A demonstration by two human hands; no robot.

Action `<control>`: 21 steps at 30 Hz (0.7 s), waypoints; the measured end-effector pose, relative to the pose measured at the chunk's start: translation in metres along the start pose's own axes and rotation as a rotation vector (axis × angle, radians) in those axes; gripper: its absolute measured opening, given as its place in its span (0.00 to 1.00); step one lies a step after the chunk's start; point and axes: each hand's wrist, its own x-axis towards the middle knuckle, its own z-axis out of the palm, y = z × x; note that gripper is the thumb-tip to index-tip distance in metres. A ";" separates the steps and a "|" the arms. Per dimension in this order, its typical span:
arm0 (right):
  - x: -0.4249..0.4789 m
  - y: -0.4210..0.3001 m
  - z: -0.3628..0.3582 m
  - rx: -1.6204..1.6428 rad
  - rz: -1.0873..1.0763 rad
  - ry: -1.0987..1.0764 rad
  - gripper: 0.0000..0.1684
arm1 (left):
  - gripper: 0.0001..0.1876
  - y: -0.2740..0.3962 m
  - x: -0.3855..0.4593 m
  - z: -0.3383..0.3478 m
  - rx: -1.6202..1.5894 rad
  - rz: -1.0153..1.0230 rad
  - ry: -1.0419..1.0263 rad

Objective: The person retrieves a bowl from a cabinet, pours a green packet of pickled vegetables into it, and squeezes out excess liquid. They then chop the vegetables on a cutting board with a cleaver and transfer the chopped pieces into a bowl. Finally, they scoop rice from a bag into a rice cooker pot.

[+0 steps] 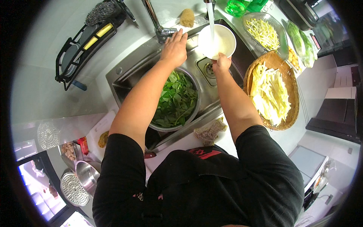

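My right hand (222,63) grips the near rim of a white bowl (232,41), tilted under the tap's stream of running water (211,21). Cloudy, pale water lies inside the bowl. At the chrome faucet (163,32), my left hand (175,48) stretches its fingers over or against the handle end; the exact contact is hidden. Below my left forearm, a round metal basin (198,99) full of green leafy vegetables (177,99) sits in the stainless steel sink (136,66). The sink's drain strainer (209,69) shows beneath the bowl.
To the right stand a wicker basket (293,99) of cut cabbage and a colander (283,37) of bean sprouts. A rag (211,132) lies at the sink's front edge. A sponge (187,18) rests behind the sink; a black rack (85,52) hangs on the left wall.
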 end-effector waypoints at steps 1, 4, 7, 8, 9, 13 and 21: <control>-0.001 -0.011 -0.001 -0.086 -0.067 0.005 0.30 | 0.29 0.005 0.003 -0.001 0.054 0.058 0.025; 0.029 -0.002 -0.014 -0.642 -0.508 0.034 0.30 | 0.28 0.006 0.000 0.000 0.204 0.187 0.105; 0.003 -0.023 0.006 -0.875 -0.096 -0.033 0.26 | 0.29 0.000 -0.010 -0.003 0.366 0.190 0.030; 0.005 -0.028 0.005 -0.829 0.085 -0.072 0.25 | 0.29 0.001 -0.010 -0.004 0.398 0.200 0.027; 0.010 -0.033 0.003 -0.777 0.264 -0.112 0.25 | 0.29 0.001 -0.010 -0.004 0.431 0.209 0.026; 0.000 -0.022 -0.008 -0.496 0.610 -0.187 0.19 | 0.29 -0.007 -0.012 -0.002 0.621 0.227 0.022; -0.008 0.003 -0.067 0.439 1.061 -0.483 0.24 | 0.31 -0.005 -0.011 -0.018 0.749 0.020 0.035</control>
